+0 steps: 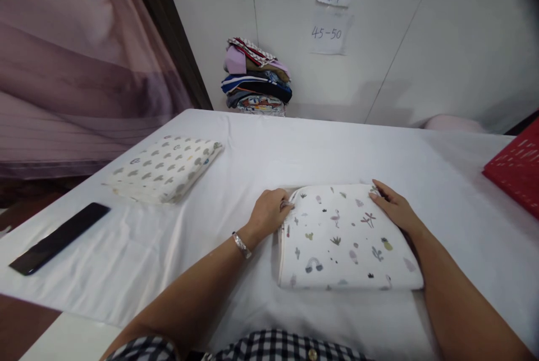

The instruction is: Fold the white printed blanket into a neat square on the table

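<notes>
A folded white cloth (337, 243) printed with flamingos, cactuses, pineapples and a rainbow lies flat on the table in front of me. My left hand (272, 212) is closed on its far left corner, the edge pinched between thumb and fingers. At the far right corner, my right hand (393, 206) grips the edge, thumb on top and fingers partly hidden behind the fabric. The cloth's near edge is a straight fold, and layered edges show along its left side. A silver bracelet (241, 244) circles my left wrist.
A second folded cloth (168, 164) with grey cloud-like prints lies at the left. Nearer me is a black phone-like slab (61, 237). The white table (269, 147) ends before a stack of folded fabrics (256, 80). A red item (517, 164) sits at the right edge.
</notes>
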